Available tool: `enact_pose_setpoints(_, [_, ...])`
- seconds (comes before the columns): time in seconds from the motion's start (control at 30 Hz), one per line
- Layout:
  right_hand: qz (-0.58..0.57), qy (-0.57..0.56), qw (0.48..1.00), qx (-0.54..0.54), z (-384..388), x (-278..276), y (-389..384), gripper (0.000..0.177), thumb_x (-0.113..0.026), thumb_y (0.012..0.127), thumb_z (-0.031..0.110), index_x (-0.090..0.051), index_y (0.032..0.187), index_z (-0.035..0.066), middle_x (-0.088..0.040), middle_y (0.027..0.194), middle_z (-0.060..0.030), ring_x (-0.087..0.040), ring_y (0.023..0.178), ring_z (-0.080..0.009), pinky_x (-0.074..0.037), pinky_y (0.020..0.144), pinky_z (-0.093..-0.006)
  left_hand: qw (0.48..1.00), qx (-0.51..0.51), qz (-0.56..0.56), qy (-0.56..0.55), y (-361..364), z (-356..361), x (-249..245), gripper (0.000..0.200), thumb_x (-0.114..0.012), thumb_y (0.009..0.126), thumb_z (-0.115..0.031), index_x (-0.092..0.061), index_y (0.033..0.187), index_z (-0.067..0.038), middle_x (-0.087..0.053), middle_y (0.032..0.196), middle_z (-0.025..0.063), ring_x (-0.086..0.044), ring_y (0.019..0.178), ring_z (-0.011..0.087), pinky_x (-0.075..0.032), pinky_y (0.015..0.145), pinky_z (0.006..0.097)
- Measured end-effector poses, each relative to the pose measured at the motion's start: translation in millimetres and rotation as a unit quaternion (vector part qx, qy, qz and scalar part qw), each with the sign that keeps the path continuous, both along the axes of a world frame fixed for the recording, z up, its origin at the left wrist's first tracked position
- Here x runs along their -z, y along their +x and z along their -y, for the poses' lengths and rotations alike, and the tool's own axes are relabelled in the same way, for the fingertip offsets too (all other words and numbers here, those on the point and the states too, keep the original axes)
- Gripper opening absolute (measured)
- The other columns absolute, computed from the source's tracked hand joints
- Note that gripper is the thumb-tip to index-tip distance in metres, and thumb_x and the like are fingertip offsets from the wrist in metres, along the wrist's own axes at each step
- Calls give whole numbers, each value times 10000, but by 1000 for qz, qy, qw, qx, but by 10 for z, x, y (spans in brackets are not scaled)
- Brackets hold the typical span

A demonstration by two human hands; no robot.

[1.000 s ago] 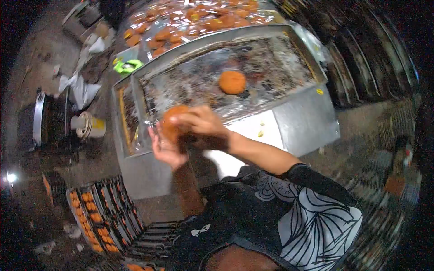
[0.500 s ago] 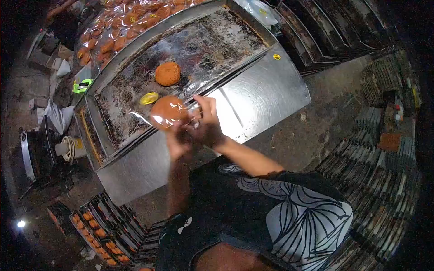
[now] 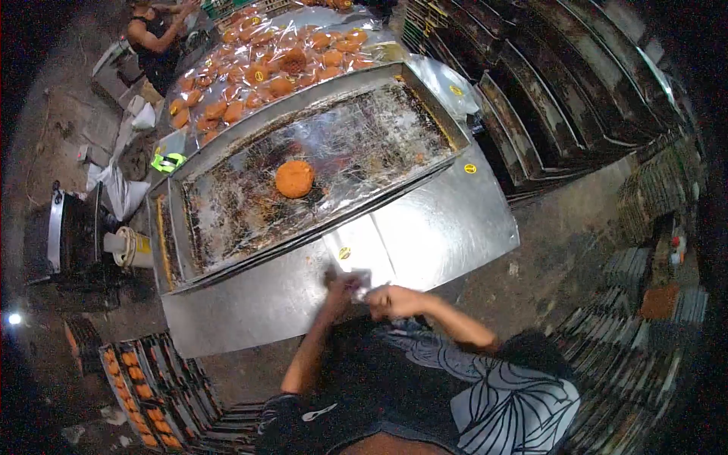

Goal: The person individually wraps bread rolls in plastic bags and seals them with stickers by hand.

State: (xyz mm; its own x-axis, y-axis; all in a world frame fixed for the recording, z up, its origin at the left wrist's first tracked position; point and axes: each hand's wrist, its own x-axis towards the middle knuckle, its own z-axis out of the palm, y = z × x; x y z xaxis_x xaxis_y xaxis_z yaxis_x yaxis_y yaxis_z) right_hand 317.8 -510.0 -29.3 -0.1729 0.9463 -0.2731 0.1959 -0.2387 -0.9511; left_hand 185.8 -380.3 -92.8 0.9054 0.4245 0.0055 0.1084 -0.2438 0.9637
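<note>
My left hand (image 3: pixel 343 287) and my right hand (image 3: pixel 392 300) meet at the near edge of the steel table (image 3: pixel 447 227), close to my body. Both pinch a small clear plastic wrapper (image 3: pixel 362 279) between them; the motion blurs it. No bun shows in either hand. One round orange bun (image 3: pixel 294 179) lies alone on the plastic-lined metal tray (image 3: pixel 227 220), well beyond my hands. A yellow sticker (image 3: pixel 344 252) sits on the table just ahead of my left hand.
A heap of wrapped orange buns (image 3: pixel 265 68) covers the table behind the tray, where another person (image 3: pixel 155 34) works. Empty trays (image 3: pixel 576 98) are stacked at right. Crates of buns (image 3: pixel 136 379) stand at lower left. A green tape dispenser (image 3: pixel 168 161) lies left of the tray.
The wrapped bun held up between my hands is gone from them. Both hands have dropped back from the tray to the table's near edge.
</note>
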Motion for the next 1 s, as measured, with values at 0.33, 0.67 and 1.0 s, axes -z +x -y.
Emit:
enact_pose_setpoints(0.33, [227, -97, 948, 203, 384, -84, -179, 248, -508, 759, 21, -482, 1005, -4, -586, 793, -174, -578, 687, -284, -455, 631, -339, 990, 9, -111, -86, 74, 314, -36, 168, -632, 717, -173, -569, 701, -18, -568, 722, 91, -533, 658, 186, -423, 598, 294])
enact_pose_setpoints(0.67, [-601, 209, 660, 398, -1216, -672, -129, 595, -413, 813, 418, -298, 1235, 14, -371, 1239, -164, -463, 1029, -258, -396, 877, -336, 949, -192, 233, -88, 90, -196, -632, 325, -619, 722, -64, -480, 1014, -22, -529, 915, 91, -503, 725, 174, -405, 604, 277])
enact_pose_setpoints(1.0, [630, 129, 739, 200, -2738, -104, 181, 700, -562, 727, 396, -283, 1217, -20, -347, 1192, -270, -392, 999, -412, -380, 816, -418, 661, -448, 361, -482, -1022, -1901, -1015, 390, -422, 847, -313, -397, 1093, -12, -448, 1060, 126, -432, 1032, 266, -318, 929, 487])
